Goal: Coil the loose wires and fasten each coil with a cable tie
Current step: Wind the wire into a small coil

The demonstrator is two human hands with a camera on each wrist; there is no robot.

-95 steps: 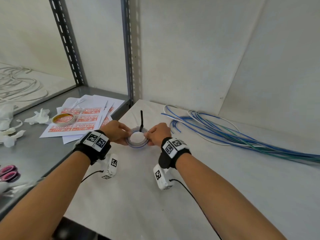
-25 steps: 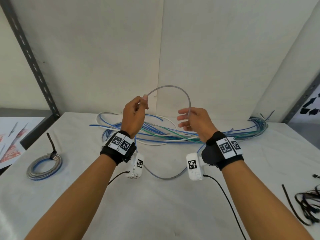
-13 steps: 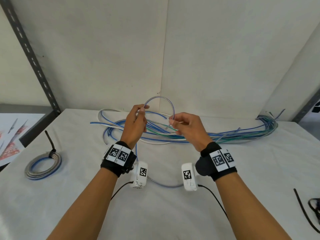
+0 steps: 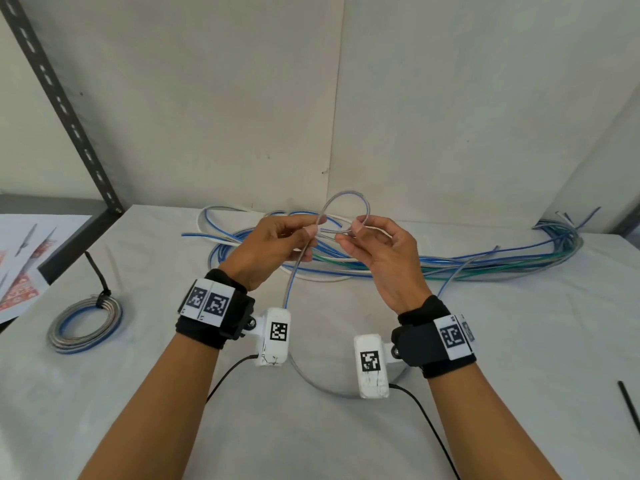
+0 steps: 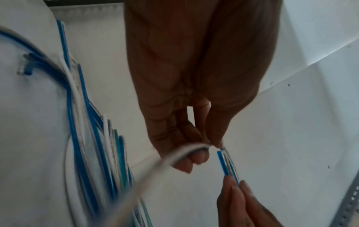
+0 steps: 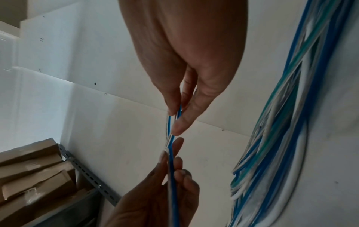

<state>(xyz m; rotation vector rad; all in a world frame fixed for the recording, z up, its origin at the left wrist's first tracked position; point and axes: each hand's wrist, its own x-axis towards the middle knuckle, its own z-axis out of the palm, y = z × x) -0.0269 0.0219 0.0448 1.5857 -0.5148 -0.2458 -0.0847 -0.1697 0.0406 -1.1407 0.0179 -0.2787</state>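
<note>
A clear wire with a blue stripe (image 4: 347, 197) is bent into a small loop above the table, held between both hands. My left hand (image 4: 277, 244) pinches it on the loop's left side, and the wire (image 5: 186, 151) curves out from under those fingers. My right hand (image 4: 372, 244) pinches the loop's right side; the wire (image 6: 170, 133) runs between its thumb and fingertips. The wire's tail (image 4: 289, 289) drops to the table and sweeps round under my wrists. A pile of loose blue, white and green wires (image 4: 433, 263) lies behind my hands. A finished coil (image 4: 85, 323) with a black tie lies at the left.
A black cable tie (image 4: 628, 403) lies at the right edge of the white table (image 4: 311, 438). Printed papers (image 4: 24, 268) lie on the grey shelf to the left, beside a slotted metal upright (image 4: 62, 102). Cardboard boxes (image 6: 33, 173) show in the right wrist view.
The big arc of wire has shrunk to a small loop as my hands came closer together. Before that, both hands left the tied coil at the left.
</note>
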